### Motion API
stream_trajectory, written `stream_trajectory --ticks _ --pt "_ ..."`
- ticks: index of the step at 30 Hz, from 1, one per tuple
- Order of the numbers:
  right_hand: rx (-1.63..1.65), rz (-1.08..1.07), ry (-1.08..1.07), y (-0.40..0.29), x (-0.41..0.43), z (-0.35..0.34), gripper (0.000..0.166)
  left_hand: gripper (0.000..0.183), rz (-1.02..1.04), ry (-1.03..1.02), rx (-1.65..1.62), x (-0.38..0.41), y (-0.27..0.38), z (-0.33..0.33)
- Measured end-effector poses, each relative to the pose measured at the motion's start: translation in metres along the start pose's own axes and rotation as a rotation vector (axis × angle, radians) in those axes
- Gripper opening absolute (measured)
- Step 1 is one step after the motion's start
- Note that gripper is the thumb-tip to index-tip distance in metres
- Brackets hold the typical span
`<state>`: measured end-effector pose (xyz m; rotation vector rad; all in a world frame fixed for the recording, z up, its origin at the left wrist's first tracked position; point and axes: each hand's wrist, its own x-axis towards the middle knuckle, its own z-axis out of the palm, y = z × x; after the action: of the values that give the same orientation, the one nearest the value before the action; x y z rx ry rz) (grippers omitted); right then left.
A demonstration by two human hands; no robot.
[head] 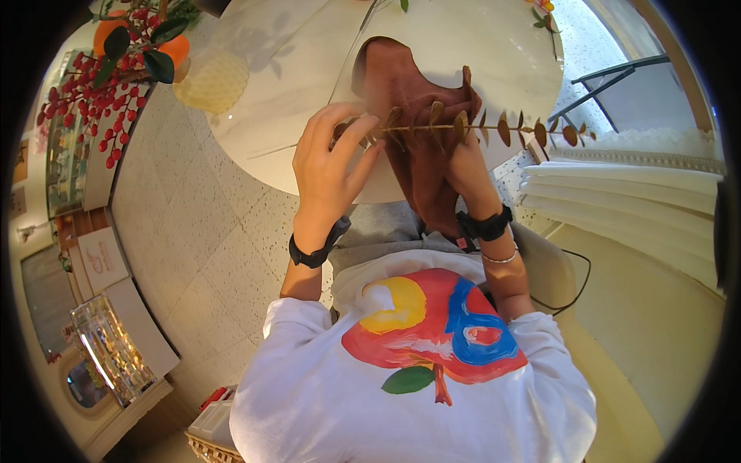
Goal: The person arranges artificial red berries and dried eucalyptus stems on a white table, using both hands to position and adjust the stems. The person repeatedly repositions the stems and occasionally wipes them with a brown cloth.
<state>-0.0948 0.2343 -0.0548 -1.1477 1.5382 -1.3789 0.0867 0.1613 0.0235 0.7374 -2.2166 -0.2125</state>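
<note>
My left hand (330,159) is at the left end of a sprig (503,128) with round brownish leaves, its fingers closed around the leaves there. The sprig runs sideways to the right, across the front of a reddish-brown cloth (405,87) that looks like suede or leather. My right hand (468,168) is at the right side of this cloth, gripping its folds, with most of its fingers hidden by cloth and leaves. The cloth lies partly on a round white marble-look table (278,116) and hangs over the near edge towards my lap.
Red berries (87,92) and orange fruit (175,51) on a stem stand at the upper left. Beside my right arm are a beige seat (538,266) and a black cable (587,278). White ruffled fabric (613,185) lies to the right. A woven basket (211,448) stands lower left.
</note>
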Motion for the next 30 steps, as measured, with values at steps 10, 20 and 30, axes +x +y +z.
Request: stream_trajectory --ticks 10,20,30 --pt "0.444 0.102 0.048 -0.017 0.003 0.008 0.031 0.024 0.016 0.031 0.015 0.001 0.004 0.016" --pt "0.441 0.215 -0.045 -0.018 0.003 0.002 0.035 0.022 0.068 -0.009 -0.018 0.0 0.002 0.007" --pt "0.524 0.123 -0.023 -0.011 0.004 0.006 0.035 0.02 0.035 0.062 0.031 -0.004 0.0 0.019"
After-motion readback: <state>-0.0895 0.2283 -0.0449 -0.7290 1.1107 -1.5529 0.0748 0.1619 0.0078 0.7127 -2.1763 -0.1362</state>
